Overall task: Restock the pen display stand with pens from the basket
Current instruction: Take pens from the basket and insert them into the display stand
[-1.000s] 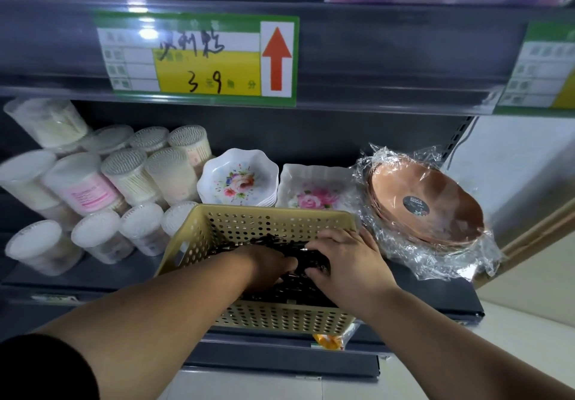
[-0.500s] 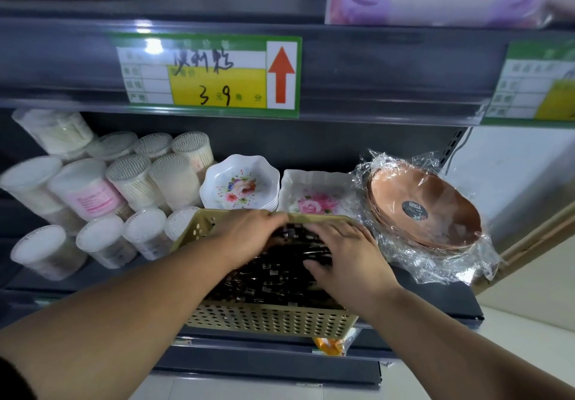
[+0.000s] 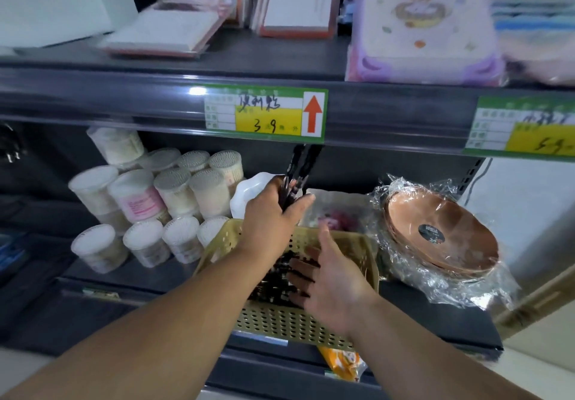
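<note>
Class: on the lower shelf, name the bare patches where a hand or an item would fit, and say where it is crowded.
Bare shelf shows in front of the cotton-swab tubs, left of the basket, and at the front right corner before the wrapped plates. The back is crowded: tubs, dishes and plates packed together.

A shop: price labels [image 3: 265, 115] front dark shelves [image 3: 93, 94] of packaged goods.

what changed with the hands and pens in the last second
The left hand has gripped a bundle of black pens and lifted it up out of the yellow basket, where both hands were digging before. The right hand has opened, its fingers spread over the remaining pens. The basket, cotton swab tubs and wrapped brown plates stayed in place.
</note>
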